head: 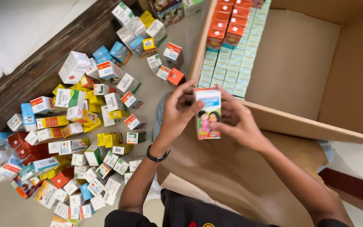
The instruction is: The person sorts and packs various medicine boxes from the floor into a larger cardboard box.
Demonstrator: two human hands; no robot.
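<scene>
Print on the small carton is too blurred to be made out, and its upper corners are covered by fingers. Scattered medicine boxes are strewn over the floor at left; a large cardboard box, cut off at right, holds rows of pale green packs and orange packs. The carton is held upright at centre, clasped between the left hand and right hand, fingers closed on its sides.

A grey floor carries everything. Scattered across its left part lies a loose heap of small cartons in white, yellow, red, orange and blue, some upright, some tipped over. A large open cardboard box sits on the floor to the right, just beside the heap.
</scene>
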